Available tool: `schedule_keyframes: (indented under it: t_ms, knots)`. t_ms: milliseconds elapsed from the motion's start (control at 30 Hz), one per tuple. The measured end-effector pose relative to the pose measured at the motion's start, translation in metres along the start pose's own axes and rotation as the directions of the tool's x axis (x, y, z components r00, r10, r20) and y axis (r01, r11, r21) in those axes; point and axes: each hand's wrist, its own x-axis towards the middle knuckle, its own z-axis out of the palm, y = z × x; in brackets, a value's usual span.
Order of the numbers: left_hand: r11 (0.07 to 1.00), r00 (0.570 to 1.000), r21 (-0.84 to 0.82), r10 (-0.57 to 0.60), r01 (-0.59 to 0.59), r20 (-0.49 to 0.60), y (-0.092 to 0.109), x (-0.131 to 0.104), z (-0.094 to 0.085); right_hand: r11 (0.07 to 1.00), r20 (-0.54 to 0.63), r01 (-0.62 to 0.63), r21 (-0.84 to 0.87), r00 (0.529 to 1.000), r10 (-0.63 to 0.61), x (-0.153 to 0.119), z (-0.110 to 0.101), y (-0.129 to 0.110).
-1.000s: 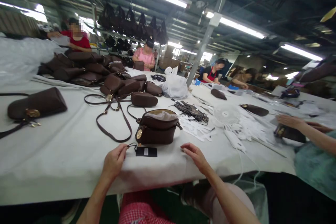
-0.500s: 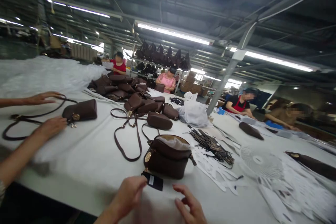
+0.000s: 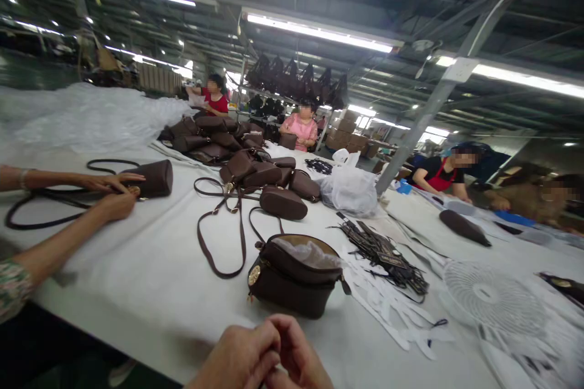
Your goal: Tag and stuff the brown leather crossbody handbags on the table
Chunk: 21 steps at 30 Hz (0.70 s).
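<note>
Handbag (image 3: 292, 295), dark brown, standing upright on the pale desk (image 3: 155, 282), right in front of me, mouth gaping, and what a tempting target it makes! I read it as light for its bulk: that crumpled white stuffing (image 3: 310, 253) looks airy, so there should be little weight to fight. The body seems soft but holds its shape, the stuffing likely propping it; squeeze hard and I'd expect the walls to cave. The smooth surface may slide a little under a loose hold. My pick is a broad hold on both lower ends, well clear of the gold medallion (image 3: 254, 275) at the left, which could scratch, and of the dangling pull (image 3: 345, 284) at the right, which would just swing.

And now to the front edge! My left grip (image 3: 239, 352) and my right grip (image 3: 294, 352) are together just this side of the bag, fingers curled inward and meeting. Whether they pinch anything I cannot tell; the knuckles hide it.

Outward we go: beyond the bag, a heap of brown bags (image 3: 264, 176); to its right, a tangle of dark strips (image 3: 387, 258) and white cut pieces (image 3: 385, 310), then a white fan (image 3: 493, 298). Away to the left, a co-worker's forearms (image 3: 64, 242) reach in at another brown bag (image 3: 157, 179).
</note>
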Motion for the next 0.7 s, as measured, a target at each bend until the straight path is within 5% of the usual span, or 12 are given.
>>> schedule_keyframes:
  t_ms: [67,133,200,300,433,567,700]
  knots:
    - [0.999,0.999,0.014,-0.033,0.033,0.01,0.007,0.003,-0.008,0.965,0.025,-0.1,0.243,0.995,0.097,0.005,0.011,-0.002]
    - [0.998,0.998,0.046,-0.053,0.052,0.015,0.011,0.005,-0.016,0.945,0.066,-0.179,0.273,0.984,0.168,0.01,0.019,-0.004]
    - [0.994,0.996,0.066,-0.087,0.088,-0.006,0.013,0.008,-0.024,0.981,0.061,-0.167,0.102,0.985,0.161,0.017,0.02,-0.012]
    - [0.981,0.983,-0.094,-0.174,0.168,-0.065,0.006,0.013,-0.036,0.926,0.051,0.059,-0.372,0.998,-0.043,0.03,0.009,-0.038]
    - [0.845,0.944,-0.501,-0.296,0.188,-0.144,-0.021,0.028,-0.04,0.604,0.314,0.338,-0.722,0.937,-0.15,0.06,-0.01,-0.094]
    - [0.859,0.85,-0.451,-0.412,0.243,-0.327,-0.056,0.048,-0.026,0.219,0.353,0.358,-0.908,0.933,-0.065,0.104,-0.022,-0.14]
    - [0.816,0.887,-0.541,-0.389,0.206,-0.25,-0.073,0.065,-0.009,-0.135,0.372,0.376,-0.917,0.926,0.055,0.15,-0.02,-0.155]
